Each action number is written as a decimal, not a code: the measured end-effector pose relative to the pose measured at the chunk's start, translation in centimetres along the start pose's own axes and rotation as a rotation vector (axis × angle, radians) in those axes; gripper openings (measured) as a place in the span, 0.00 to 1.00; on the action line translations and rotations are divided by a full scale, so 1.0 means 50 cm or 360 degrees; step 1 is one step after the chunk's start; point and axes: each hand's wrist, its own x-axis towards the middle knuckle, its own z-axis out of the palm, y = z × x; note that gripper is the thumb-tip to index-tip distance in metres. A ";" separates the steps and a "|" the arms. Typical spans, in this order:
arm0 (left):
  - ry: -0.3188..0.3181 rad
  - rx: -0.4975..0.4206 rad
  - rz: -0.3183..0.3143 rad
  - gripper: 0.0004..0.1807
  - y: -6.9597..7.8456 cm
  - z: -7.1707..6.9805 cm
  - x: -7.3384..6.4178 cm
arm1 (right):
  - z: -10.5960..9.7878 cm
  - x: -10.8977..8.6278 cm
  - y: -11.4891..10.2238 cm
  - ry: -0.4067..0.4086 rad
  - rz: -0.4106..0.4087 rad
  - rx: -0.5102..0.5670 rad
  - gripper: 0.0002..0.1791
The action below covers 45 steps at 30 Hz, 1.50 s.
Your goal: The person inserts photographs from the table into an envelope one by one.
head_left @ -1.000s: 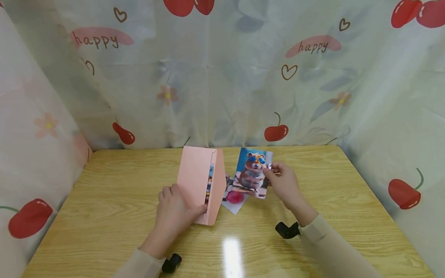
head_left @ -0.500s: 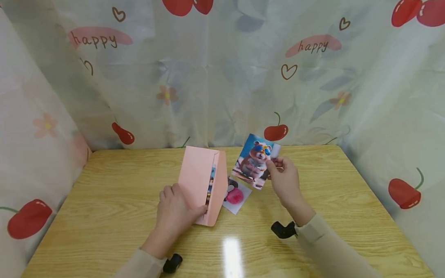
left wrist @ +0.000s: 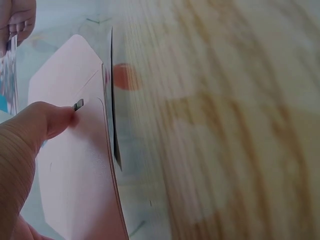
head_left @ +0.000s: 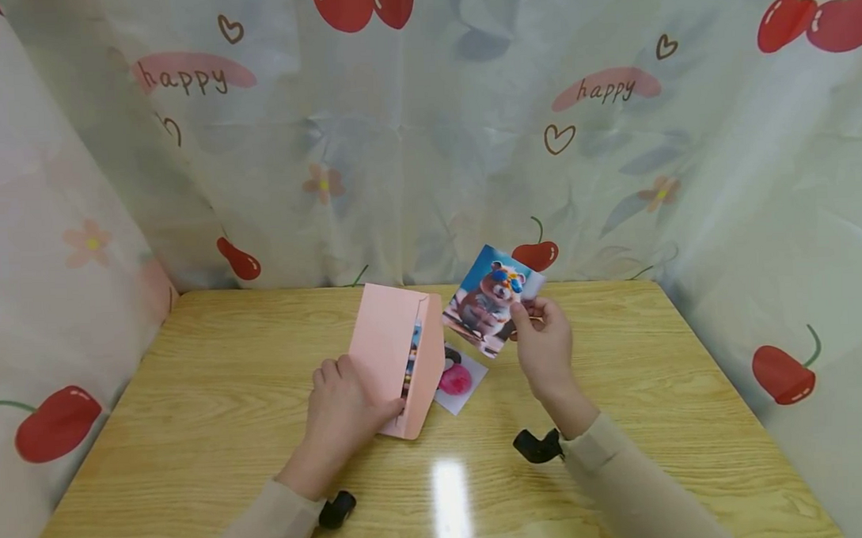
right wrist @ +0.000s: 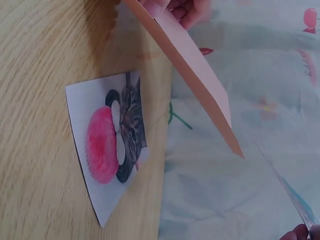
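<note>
A pink envelope (head_left: 383, 334) is held tilted by my left hand (head_left: 346, 406), thumb at its opening and fingers behind its left side. Its flap stands open to the right, and colourful picture cards (head_left: 410, 361) show in the slit. My right hand (head_left: 545, 344) pinches a hamster picture card (head_left: 485, 299) by its right edge, thumb in front, raised beside the envelope. A pale sheet corner peeks out behind that card. On the table lies a cat photo card (right wrist: 105, 145) with a pink fluffy ball, partly covered by the envelope in the head view.
The wooden table (head_left: 215, 403) ends at a hanging curtain (head_left: 398, 143) printed with cherries and "happy". Black wrist camera mounts (head_left: 537, 446) sit at both cuffs. A bright light reflection lies on the table's front.
My right hand has lifted the hamster card upward, tilted it clockwise and then brought it slightly left toward the envelope. The envelope has shifted slightly right in my left hand.
</note>
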 end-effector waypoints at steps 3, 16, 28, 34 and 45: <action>0.0001 0.0003 -0.0005 0.58 0.001 0.000 0.000 | 0.011 -0.007 0.000 -0.0052 -0.0013 0.0009 0.17; 0.0026 0.0017 0.0013 0.58 0.003 -0.004 -0.001 | 0.062 -0.054 -0.046 -0.0136 -0.0069 -0.0049 0.12; 0.0052 0.0052 0.0003 0.57 0.005 -0.004 0.001 | 0.089 -0.077 -0.049 -0.0115 -0.0096 -0.0121 0.10; 0.0045 0.0084 -0.0024 0.58 0.005 -0.006 0.001 | 0.095 -0.071 -0.029 -0.0180 -0.0001 -0.0069 0.12; 0.0018 0.0056 -0.0012 0.57 0.005 -0.009 0.002 | 0.100 -0.056 0.033 -0.0439 0.0158 -0.0113 0.12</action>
